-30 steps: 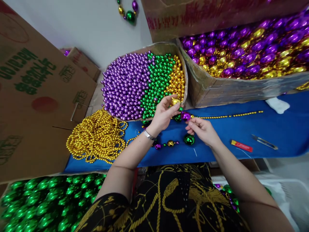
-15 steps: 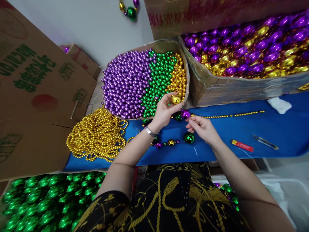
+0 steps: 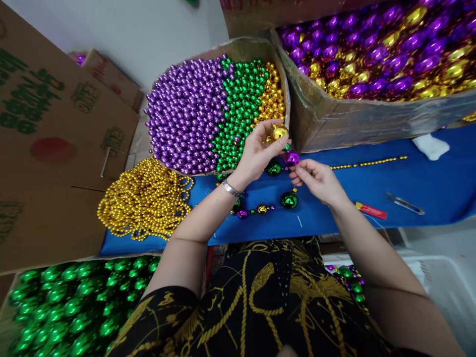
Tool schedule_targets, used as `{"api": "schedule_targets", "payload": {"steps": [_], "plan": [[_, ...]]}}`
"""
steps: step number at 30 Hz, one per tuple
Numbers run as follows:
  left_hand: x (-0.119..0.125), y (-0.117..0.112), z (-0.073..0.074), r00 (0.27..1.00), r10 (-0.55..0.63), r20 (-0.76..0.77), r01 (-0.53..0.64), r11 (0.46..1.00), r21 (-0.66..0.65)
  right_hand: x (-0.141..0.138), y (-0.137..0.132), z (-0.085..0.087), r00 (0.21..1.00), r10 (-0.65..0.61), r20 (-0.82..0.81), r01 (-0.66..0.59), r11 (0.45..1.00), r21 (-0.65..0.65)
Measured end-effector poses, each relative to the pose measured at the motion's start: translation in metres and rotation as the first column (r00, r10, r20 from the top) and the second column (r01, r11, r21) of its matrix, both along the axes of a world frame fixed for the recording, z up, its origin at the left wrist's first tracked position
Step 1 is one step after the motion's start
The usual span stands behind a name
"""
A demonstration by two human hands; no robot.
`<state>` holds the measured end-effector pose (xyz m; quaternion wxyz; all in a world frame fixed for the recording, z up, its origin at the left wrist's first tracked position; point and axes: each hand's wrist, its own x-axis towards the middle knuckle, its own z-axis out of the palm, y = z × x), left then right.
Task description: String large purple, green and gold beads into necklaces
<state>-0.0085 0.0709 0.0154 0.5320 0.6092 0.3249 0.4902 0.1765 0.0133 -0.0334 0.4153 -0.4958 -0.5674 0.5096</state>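
Note:
My left hand (image 3: 260, 151), a silver band at its wrist, is closed with a large shiny gold bead (image 3: 279, 132) between thumb and fingers. Just below that bead, a big purple bead (image 3: 292, 158) hangs on the strand with a small green one. Pinched closed at the purple bead's lower edge is my right hand (image 3: 318, 181), on the bead strand; its fingertips partly hide the cord. A large green bead (image 3: 289, 200) lies below on the blue cloth. The strand curves left past a smaller gold bead (image 3: 262, 209), then partly behind my left forearm.
An open box of purple, green and gold small beads (image 3: 186, 114) stands behind my hands. Right of it is a carton (image 3: 334, 121) of large purple and gold beads. Gold bead chains (image 3: 145, 203) are heaped left. Thread snips (image 3: 404, 203) and a red-yellow packet (image 3: 372, 210) lie right.
The view has tilted down slightly, so the boxes sit higher. Both hands have shifted a little right relative to the boxes, keeping the gold bead and the strand.

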Motion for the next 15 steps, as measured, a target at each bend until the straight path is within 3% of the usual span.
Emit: {"api": "schedule_targets", "payload": {"steps": [4, 11, 15], "plan": [[0.0, -0.002, 0.016, 0.997, -0.035, -0.074, 0.038, 0.998, 0.04, 0.005, -0.004, 0.006, 0.997, -0.048, 0.064, 0.041, 0.994, 0.097], [-0.006, -0.009, 0.074, 0.973, -0.178, -0.15, 0.195, 0.975, 0.11, 0.006, -0.018, 0.037, 0.988, -0.135, 0.079, 0.118, 0.973, 0.197], [-0.014, -0.02, 0.103, 0.958, -0.195, -0.209, 0.226, 0.964, 0.137, -0.001, -0.031, 0.062, 0.988, -0.148, 0.047, 0.132, 0.961, 0.243]]}}
